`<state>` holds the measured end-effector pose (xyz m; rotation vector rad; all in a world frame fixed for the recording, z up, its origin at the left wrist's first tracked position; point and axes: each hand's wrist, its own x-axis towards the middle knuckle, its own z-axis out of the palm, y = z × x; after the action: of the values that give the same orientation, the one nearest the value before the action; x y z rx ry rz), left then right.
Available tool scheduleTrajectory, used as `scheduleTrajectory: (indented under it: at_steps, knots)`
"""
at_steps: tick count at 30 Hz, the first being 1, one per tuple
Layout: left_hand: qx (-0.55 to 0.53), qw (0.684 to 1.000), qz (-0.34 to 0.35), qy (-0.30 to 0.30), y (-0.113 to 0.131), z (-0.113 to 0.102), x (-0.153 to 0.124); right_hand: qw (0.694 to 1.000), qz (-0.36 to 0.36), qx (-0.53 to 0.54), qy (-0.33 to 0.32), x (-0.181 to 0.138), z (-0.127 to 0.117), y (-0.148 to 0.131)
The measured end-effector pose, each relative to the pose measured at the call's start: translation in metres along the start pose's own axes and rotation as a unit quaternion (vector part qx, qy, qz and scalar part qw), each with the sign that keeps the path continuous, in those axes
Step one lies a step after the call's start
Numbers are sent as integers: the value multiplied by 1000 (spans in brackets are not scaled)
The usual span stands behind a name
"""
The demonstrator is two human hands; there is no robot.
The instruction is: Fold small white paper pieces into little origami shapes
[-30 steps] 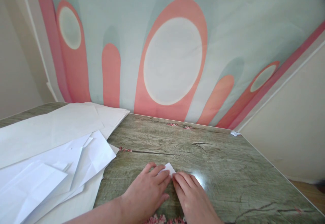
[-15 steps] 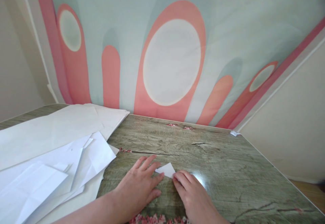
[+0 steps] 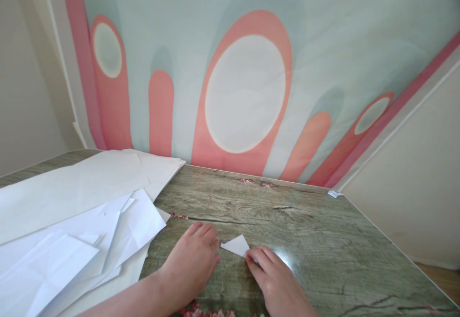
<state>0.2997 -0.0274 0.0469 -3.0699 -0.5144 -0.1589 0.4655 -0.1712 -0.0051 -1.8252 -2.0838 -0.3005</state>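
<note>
A small folded piece of white paper, roughly triangular, lies on the wood-patterned table. Its right corner is pinched between the thumb and fingers of my right hand. Just left of the paper, my left hand hovers with its fingers loosely bent and nothing in them. A narrow gap separates these fingertips from the paper's left point.
Loose, creased white sheets overlap a stack of large white paper on the left. A small white scrap sits at the far right corner. Behind the table stands a pink-and-green patterned panel.
My left hand has drawn back leftward off the paper, its fingers bending in. My right hand keeps its pinch on the right corner. The view has shifted slightly.
</note>
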Motion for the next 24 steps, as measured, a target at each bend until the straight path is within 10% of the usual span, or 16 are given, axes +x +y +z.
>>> scheduleTrajectory:
  at_steps: [9,24]
  knots:
    - [-52,990,128,36,6,18,8,996,1,40,78,-3,4,1]
    - [36,987,158,9,17,18,3,995,24,44,88,-3,13,6]
